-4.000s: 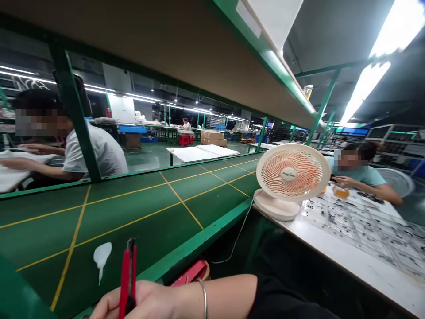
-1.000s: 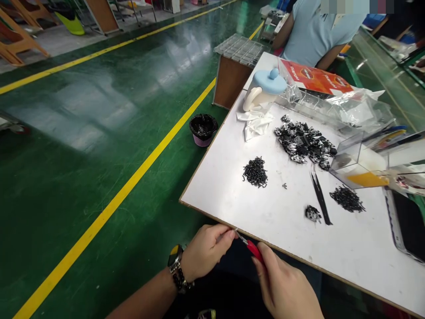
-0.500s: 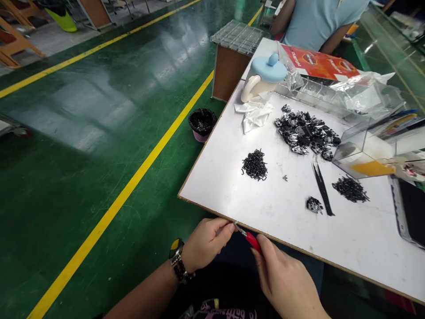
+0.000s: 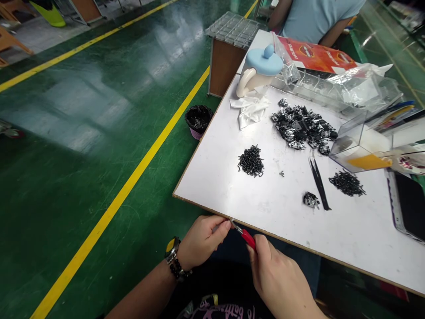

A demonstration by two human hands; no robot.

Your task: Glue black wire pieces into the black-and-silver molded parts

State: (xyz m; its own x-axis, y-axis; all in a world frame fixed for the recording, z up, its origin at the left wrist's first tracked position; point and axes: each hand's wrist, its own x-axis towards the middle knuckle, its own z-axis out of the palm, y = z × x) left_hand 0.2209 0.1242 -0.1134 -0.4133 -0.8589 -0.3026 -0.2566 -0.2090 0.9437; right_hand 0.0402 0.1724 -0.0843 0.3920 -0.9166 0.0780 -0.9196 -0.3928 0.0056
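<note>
Red-handled pliers or cutters (image 4: 246, 237) are gripped in my right hand (image 4: 280, 277), their metal jaws pointing up and left. The jaw tips reach the fingertips of my left hand (image 4: 204, 239), just at the table's front edge. My left thumb and forefinger are pinched together; whatever small piece is between them is too small to make out. On the table behind lie a pile of small black curved pieces (image 4: 251, 161), a few loose bits (image 4: 281, 173), a small cluster of black-and-silver parts (image 4: 311, 200) and black tweezers (image 4: 319, 184).
The white table (image 4: 212, 186) also bears a large heap of black-and-silver parts (image 4: 302, 126), another black pile (image 4: 347, 183), a phone (image 4: 410, 204), a clear holder (image 4: 361, 146), a lidded mug (image 4: 262, 68) and tissue (image 4: 250, 110). A bin (image 4: 198, 122) stands left; a co-worker (image 4: 315, 20) sits beyond.
The whole view has shifted slightly, so the table and hands appear a little further left and up. Both hands keep the same hold, with the jaws still at the left fingertips.
</note>
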